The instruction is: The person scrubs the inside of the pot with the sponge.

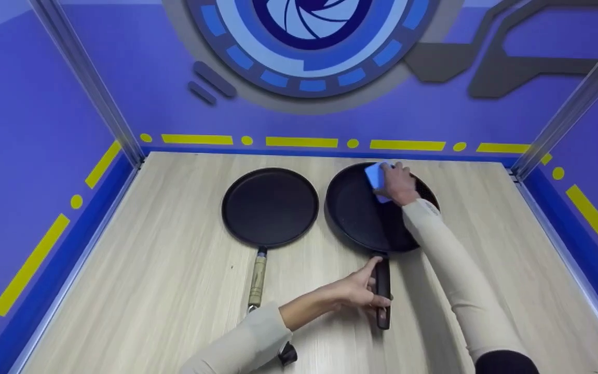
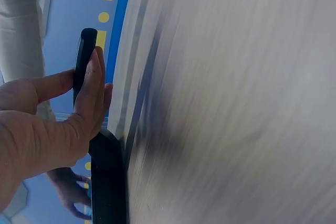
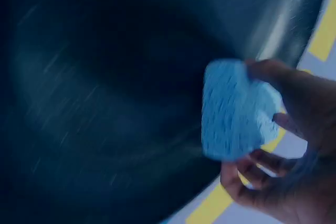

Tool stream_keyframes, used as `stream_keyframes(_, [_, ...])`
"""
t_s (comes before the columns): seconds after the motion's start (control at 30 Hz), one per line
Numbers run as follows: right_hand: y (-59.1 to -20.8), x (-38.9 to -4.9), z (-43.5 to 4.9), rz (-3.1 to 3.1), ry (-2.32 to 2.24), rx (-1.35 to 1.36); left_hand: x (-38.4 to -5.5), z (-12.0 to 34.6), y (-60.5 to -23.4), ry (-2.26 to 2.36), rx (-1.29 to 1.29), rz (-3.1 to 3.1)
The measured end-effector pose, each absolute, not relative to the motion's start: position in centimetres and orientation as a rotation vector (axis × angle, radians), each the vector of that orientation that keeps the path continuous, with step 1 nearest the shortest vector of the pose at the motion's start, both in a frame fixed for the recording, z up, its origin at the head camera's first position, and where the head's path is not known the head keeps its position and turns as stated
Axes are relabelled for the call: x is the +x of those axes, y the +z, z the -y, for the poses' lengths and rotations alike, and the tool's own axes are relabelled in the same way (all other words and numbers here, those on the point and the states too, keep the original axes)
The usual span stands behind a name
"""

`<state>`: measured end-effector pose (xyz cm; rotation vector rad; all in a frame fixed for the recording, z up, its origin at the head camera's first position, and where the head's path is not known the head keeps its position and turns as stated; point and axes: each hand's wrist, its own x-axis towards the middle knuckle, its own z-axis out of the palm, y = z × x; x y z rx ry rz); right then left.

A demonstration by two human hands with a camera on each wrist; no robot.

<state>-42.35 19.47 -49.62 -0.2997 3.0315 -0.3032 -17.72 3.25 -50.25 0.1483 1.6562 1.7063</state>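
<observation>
Holding pan handle [image 1: 383, 278], left hand [image 1: 357, 291], sponge [image 3: 227, 114] in right hand [image 1: 401, 183], perhaps touching pan [image 1: 352, 214]

pan [image 1: 366, 218] nearly touching griddle [image 1: 270, 208], room further left

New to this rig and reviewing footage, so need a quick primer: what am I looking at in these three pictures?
No machine here: a person works with two bare hands. The wide picture comes from a camera worn on the head, looking forward and down. The other two come from cameras on the left and right wrists. On the wooden table lie a flat pan and, beside it, a deeper pan. The left hand grips the deeper pan's black handle; the right hand holds a blue sponge over that pan.
</observation>
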Motion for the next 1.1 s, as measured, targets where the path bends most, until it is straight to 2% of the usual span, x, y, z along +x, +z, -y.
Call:
stream_keyframes(0.17, [-49.0, -42.1, -17.1, -2.789, -0.305, -0.541, -17.8, -3.2, -50.2, 1.699, 0.152, -1.664])
stream_keyframes(0.33, [-48.4, -39.9, -16.6, -2.613, -0.282, -0.785, -17.7, -2.7, -50.2, 1.667, 0.157, -1.678])
stream_keyframes(0.53, [-47.3, -36.9, -17.1, -2.473, -0.204, -0.863, -17.8, -2.2, -50.3, 1.643, 0.17, -1.69])
stream_keyframes(0.77, [-47.4, -35.2, -18.4, -2.46, -0.179, -0.979, -17.6, -2.2, -50.5, 1.63, 0.173, -1.688])
stream_keyframes(0.93, [-48.3, -35.3, -18.4, -2.607, -0.175, -1.129, -17.7, -2.0, -50.4, 1.616, 0.172, -1.691])
stream_keyframes(1.1, [-48.9, -37.5, -17.9, -2.76, -0.209, -1.073, -17.7, -1.9, -50.2, 1.6, 0.167, -1.712])
